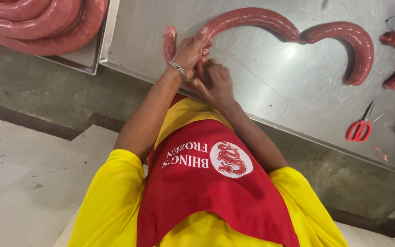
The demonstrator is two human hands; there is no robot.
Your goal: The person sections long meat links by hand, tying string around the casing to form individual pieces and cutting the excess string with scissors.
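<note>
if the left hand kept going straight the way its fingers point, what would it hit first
The left hand already grips the long red sausage on the steel table. Its fingers point up the picture, so past the sausage only bare table shows to the frame's edge, though depth is hard to judge.

Bright overhead light, glare patch on steel table (293, 52), soft shadows, slight motion blur at hands (202, 68)

Scratched steel table (298, 91) beyond hands, glare spot on its top. Grey concrete wall strip (46, 91) under table edge. Pale tiled floor (19, 183) nearer, dark crack lines.
</note>
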